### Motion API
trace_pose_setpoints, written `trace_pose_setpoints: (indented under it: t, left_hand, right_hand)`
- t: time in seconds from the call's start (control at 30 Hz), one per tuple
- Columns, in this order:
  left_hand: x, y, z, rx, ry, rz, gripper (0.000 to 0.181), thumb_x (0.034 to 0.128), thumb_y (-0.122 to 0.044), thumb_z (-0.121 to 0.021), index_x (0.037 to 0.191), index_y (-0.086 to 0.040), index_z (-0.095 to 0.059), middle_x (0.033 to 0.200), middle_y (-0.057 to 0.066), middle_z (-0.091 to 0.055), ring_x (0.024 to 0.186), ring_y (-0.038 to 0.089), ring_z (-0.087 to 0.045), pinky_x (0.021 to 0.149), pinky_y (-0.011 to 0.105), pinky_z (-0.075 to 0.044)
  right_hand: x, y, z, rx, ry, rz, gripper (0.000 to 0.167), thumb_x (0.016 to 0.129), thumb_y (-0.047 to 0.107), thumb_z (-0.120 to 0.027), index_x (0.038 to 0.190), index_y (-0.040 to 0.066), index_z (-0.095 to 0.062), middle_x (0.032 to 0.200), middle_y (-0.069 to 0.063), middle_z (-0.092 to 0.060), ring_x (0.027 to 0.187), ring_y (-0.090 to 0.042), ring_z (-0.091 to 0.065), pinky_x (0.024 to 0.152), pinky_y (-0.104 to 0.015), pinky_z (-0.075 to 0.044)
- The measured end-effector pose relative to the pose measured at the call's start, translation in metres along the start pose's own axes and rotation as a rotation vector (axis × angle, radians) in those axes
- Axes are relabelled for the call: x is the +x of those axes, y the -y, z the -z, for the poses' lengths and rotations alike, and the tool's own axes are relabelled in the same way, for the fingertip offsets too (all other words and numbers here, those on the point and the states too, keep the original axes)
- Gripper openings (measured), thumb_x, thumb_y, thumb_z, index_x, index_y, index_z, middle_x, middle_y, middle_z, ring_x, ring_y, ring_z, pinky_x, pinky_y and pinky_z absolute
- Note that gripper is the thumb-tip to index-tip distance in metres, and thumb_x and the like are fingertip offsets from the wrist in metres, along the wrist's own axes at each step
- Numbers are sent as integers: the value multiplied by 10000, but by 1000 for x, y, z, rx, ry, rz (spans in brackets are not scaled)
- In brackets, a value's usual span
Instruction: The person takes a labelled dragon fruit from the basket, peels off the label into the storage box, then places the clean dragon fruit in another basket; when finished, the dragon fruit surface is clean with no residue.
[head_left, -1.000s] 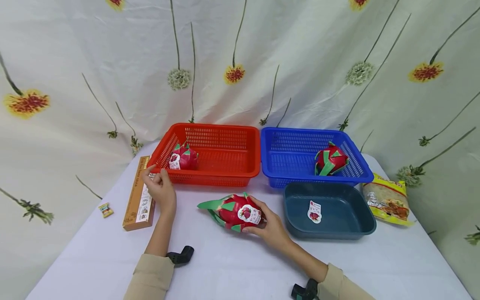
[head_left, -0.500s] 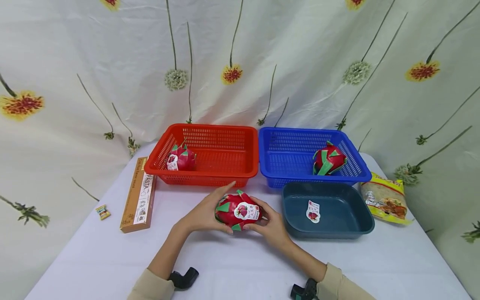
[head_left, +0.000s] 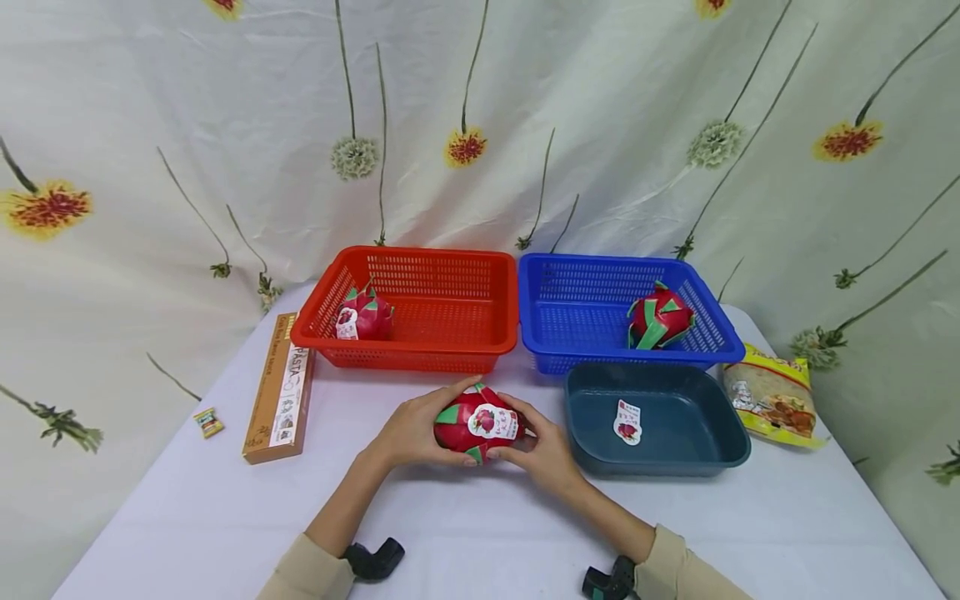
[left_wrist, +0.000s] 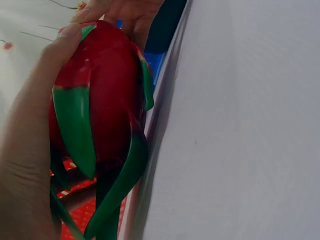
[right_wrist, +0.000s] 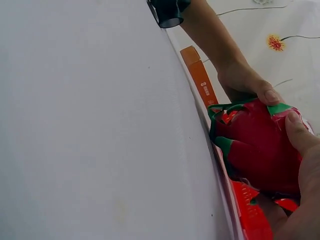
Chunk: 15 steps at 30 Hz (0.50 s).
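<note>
Between both hands is a red dragon fruit (head_left: 465, 427) with green-tipped scales and a white label facing up. My left hand (head_left: 415, 429) grips its left end, covering the long green leaves there in the head view. From the right, my right hand (head_left: 551, 454) holds the other end, thumb in front and fingers behind. In the left wrist view the dragon fruit (left_wrist: 110, 75) shows long green leaves trailing toward the left palm. The right wrist view has both thumbs on the dragon fruit (right_wrist: 260, 145), close together.
Behind stand a red basket (head_left: 450, 358) with a dragon fruit (head_left: 365, 315) and a blue basket (head_left: 577, 362) with another dragon fruit (head_left: 662, 317). A dark teal tray (head_left: 690, 467) with a sticker is at right, beside a yellow food bag (head_left: 772, 398). Left lie a pasta box (head_left: 277, 392) and small packet (head_left: 208, 422).
My left hand has come from beside the pasta box to the left end of the dragon fruit and closed round it. The right hand has kept its hold nearly in place.
</note>
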<state>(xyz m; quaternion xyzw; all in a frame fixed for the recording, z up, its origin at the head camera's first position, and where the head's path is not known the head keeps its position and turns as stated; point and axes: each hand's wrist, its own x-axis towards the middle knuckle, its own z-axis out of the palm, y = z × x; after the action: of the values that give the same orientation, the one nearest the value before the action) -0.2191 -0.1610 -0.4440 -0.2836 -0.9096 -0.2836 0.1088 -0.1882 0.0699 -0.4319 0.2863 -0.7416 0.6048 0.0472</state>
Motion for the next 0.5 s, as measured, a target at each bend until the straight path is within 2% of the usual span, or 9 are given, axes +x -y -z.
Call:
trace_pose_setpoints:
  t: [0.1,0.17,0.23,0.3,0.37,0.5]
  left_hand:
    - [-2,3,-2,45,-62,-51,987,571,-666,-728,1419,-345,-337,1246,-39,-560,1039,122,-552,728,310,-531]
    - [-2,6,-3,78,-107,-82,982,570,-667,-727,1410,-314,-360,1224,-32,-574,1021,127,-565,718,314,-534]
    - [-2,7,-3,98,-146,-103,983,568,-659,-733,1408,-315,-357,1216,-32,-576,1018,129,-567,716,318,-536]
    - [-2,7,-3,102,-181,-128,989,564,-637,-751,1408,-303,-358,1210,-25,-576,1021,132,-563,715,321,-537]
    - [-2,6,-1,101,-216,-155,994,557,-608,-772,1404,-284,-364,1203,-14,-574,1024,139,-559,709,325,-539]
    - [0,4,1,127,-277,-210,995,540,-590,-787,1385,-237,-398,1179,0,-571,1010,142,-556,703,324,-538]
  right_hand:
    - [1,7,0,-94,-9,29,697,706,61,-788,1321,5,-464,1253,-150,-517,1086,-287,-508,832,-379,-500]
    - [2,13,1,-152,-45,64,711,694,55,-796,1315,-15,-456,1197,-186,-515,1040,-327,-502,812,-401,-496]
    - [4,19,3,-193,-109,91,708,683,41,-801,1299,-27,-460,1062,-205,-519,907,-342,-503,723,-385,-488]
    - [6,24,6,-205,-169,98,671,679,31,-801,1269,-19,-484,868,-201,-491,737,-318,-464,591,-340,-423]
    - [7,27,9,-175,-192,81,595,701,33,-787,1228,-13,-516,695,-175,-415,584,-256,-386,483,-302,-319]
    - [7,26,12,-31,-146,40,456,778,26,-722,1197,-15,-547,511,-87,-264,436,-119,-235,385,-278,-176]
